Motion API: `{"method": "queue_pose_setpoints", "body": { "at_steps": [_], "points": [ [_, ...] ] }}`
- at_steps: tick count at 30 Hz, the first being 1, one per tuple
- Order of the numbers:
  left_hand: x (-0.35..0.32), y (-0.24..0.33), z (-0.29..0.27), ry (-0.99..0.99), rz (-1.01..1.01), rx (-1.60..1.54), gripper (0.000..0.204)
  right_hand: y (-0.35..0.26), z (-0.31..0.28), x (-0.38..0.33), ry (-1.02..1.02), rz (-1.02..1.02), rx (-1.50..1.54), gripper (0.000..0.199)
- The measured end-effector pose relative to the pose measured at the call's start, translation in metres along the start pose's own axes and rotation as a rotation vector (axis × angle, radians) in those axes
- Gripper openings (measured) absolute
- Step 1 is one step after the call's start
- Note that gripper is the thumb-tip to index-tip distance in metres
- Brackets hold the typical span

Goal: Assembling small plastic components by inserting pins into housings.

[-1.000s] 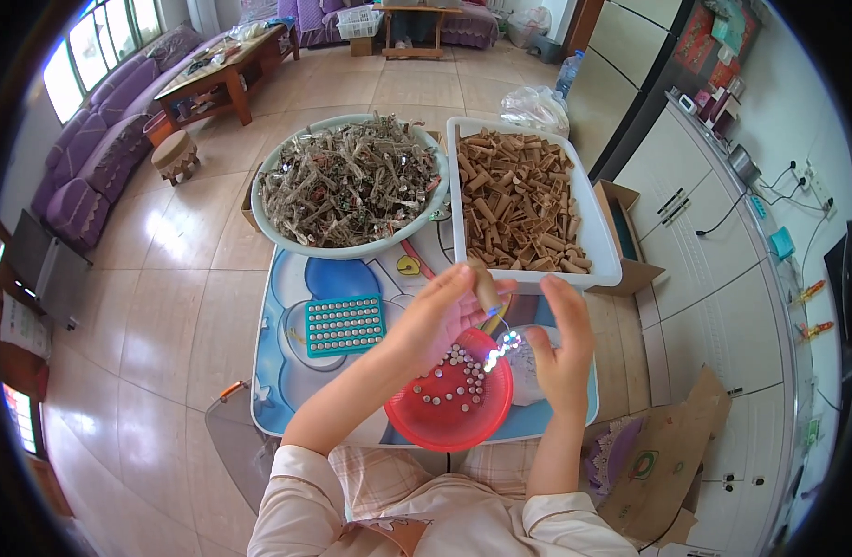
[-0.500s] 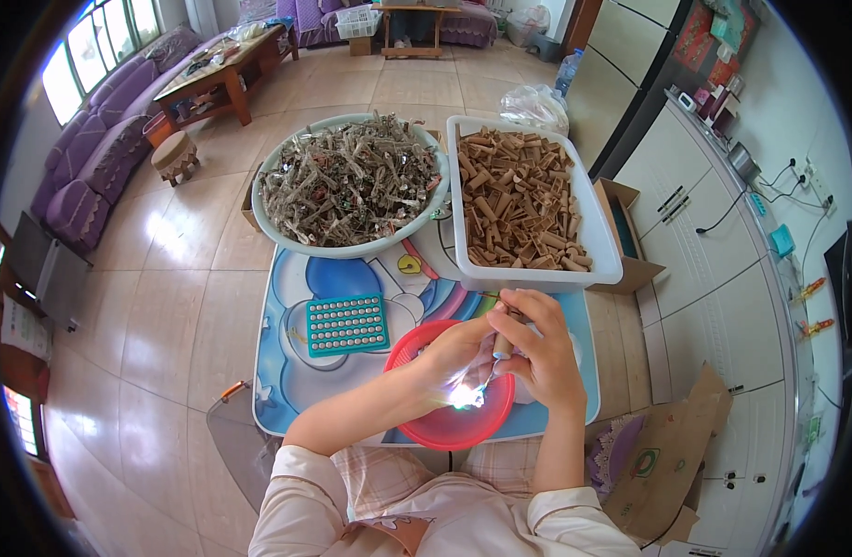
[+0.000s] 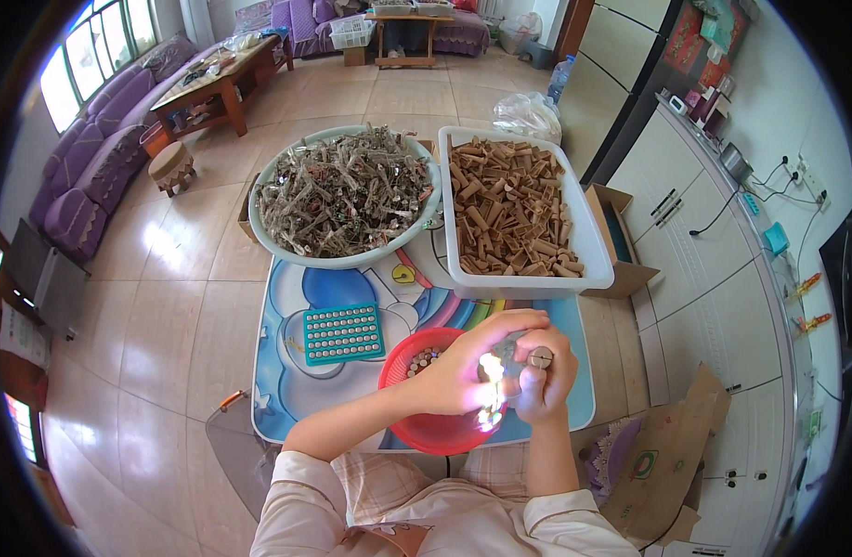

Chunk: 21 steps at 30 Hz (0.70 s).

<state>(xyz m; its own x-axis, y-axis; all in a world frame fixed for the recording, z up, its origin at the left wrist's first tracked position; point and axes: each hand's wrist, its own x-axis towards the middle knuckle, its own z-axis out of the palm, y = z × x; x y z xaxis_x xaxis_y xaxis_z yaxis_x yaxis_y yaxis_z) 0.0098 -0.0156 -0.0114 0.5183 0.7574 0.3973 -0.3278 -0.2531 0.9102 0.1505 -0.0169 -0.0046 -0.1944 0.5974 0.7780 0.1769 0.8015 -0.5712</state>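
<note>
Both my hands meet above a red bowl [image 3: 416, 422] of small round pieces at the table's near edge. My right hand [image 3: 542, 371] grips a short brown tube [image 3: 540, 356], its round end facing up. My left hand [image 3: 472, 367] closes on a shiny silvery strip [image 3: 490, 388] that touches the tube. A teal tray [image 3: 343, 332] of small round cells lies left of the bowl.
A round basin [image 3: 344, 190] of grey metal strips and a white tub [image 3: 517, 209] of brown tubes stand at the table's far side. The low table [image 3: 286, 371] has a cartoon print. Cardboard boxes [image 3: 667, 455] lie at the right, sofas and a wooden table far behind.
My hands have drawn closer together and lower over the red bowl. The left hand left the bowl's pieces and now presses the shiny strip against the tube.
</note>
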Motion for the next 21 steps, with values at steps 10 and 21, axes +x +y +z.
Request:
{"method": "queue_pose_setpoints", "body": {
  "at_steps": [10, 21],
  "points": [
    [-0.006, 0.012, 0.013, 0.243, 0.355, 0.363, 0.035, -0.005, 0.033, -0.019, -0.012, -0.013, -0.036, 0.014],
    [0.003, 0.032, -0.014, -0.074, 0.199, 0.543, 0.056, 0.002, 0.012, -0.017, 0.101, -0.127, -0.289, 0.023]
  ]
}}
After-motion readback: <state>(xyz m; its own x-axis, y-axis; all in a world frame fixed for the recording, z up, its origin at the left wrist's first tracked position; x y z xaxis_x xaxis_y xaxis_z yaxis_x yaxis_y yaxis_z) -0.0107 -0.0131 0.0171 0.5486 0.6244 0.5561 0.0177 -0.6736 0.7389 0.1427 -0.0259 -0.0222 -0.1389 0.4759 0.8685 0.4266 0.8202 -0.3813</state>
